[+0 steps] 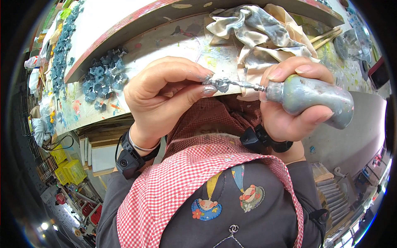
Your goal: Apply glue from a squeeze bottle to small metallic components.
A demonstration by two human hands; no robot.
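Right hand (281, 119) wrapped round bottle (316, 97), left hand (152, 91) pinching grey piece (222, 85), stained cloth (258, 31) beyond, blue pieces (102, 76) leftward

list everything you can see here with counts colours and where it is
squeeze bottle: one, grey, in the right hand
small piece: one, blue-grey, at the left fingertips by the bottle's nozzle
loose pieces: many, blue-grey, heaped at left and strung along the far left
cloth: bunched, count unclear, beige stained grey, upper right of centre
sticks: at least two, pale wood, right of cloth
panel: one, white with wooden edge, top
table: one, pale and paint-marked, beneath
crates: several, yellow, lower left
apron: one, red-white check, worn
left hand: one, bare, centre-left
right hand: one, bare, centre-right
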